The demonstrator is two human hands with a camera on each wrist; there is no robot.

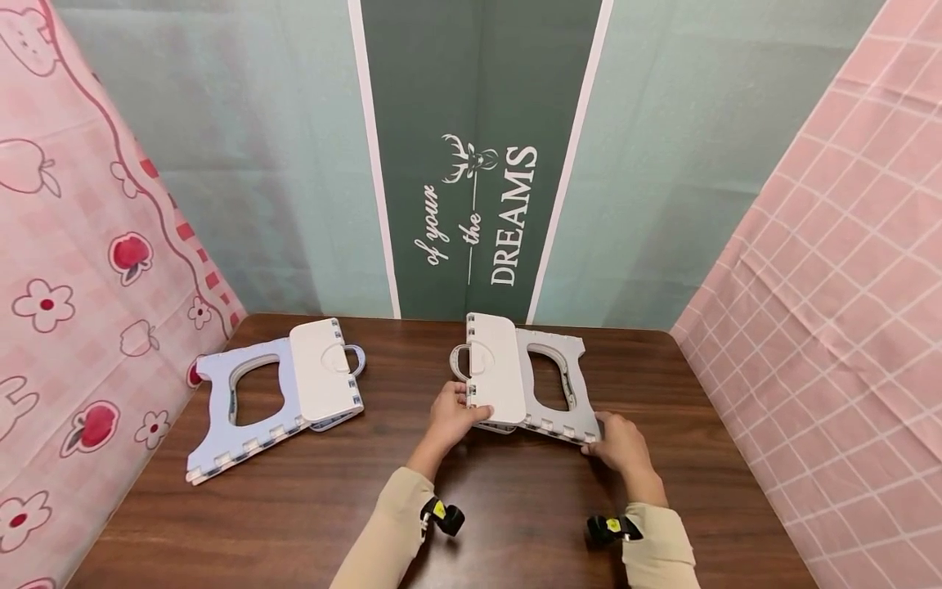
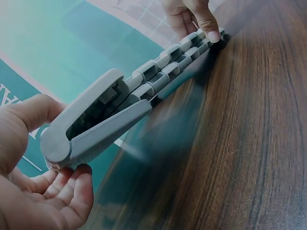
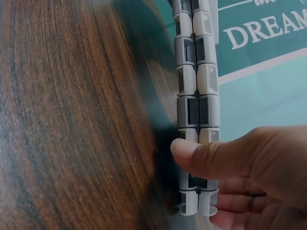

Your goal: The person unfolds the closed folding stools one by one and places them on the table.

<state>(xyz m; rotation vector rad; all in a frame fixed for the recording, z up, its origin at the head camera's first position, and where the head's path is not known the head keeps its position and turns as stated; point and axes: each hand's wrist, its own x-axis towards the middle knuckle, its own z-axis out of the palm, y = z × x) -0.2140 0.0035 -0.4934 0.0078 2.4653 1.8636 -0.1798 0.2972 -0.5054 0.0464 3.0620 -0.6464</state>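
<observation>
Grey-and-white plastic folding stool [image 1: 504, 372], pinched at opposite ends by the left hand [image 1: 450, 419] and right hand [image 1: 621, 446], perhaps resting on the brown wood-grain table [image 1: 530, 507]; positioning it seems in hand, calling for matched grips.

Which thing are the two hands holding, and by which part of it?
A gray folding stool: the left hand grips the near left corner of its white panel; the right hand pinches the near right corner of its gray legs.
</observation>
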